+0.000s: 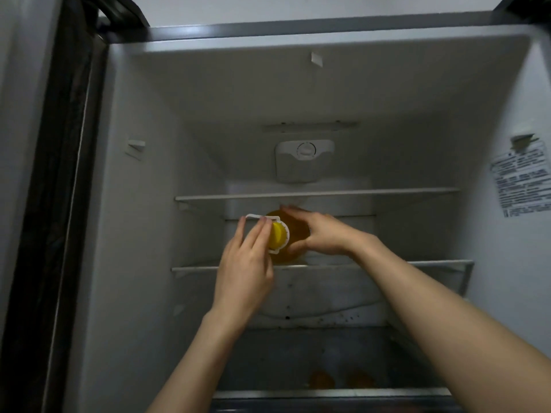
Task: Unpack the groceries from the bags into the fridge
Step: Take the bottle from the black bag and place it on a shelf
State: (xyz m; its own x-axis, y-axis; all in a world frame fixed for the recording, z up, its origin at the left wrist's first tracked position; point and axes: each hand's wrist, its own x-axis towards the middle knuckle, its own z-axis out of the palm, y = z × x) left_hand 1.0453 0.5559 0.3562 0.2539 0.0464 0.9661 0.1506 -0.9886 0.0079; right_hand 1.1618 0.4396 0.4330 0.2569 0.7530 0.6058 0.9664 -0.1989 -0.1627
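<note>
The fridge (149, 234) stands open in front of me. A bottle of yellow oil (293, 231) with a yellow cap (278, 235) and a white carry handle stands on the middle glass shelf (432, 263), near its front edge. My right hand (322, 234) wraps around the bottle's shoulder from the right. My left hand (244, 269) rests its fingers on the white handle beside the cap. No grocery bags are in view.
An upper glass shelf (387, 192) sits above the bottle. A thermostat housing (304, 159) is on the back wall. Two orange fruits (322, 380) lie in the bottom drawer. A printed label (521, 183) is on the right wall. The door seal (68, 204) runs down the left.
</note>
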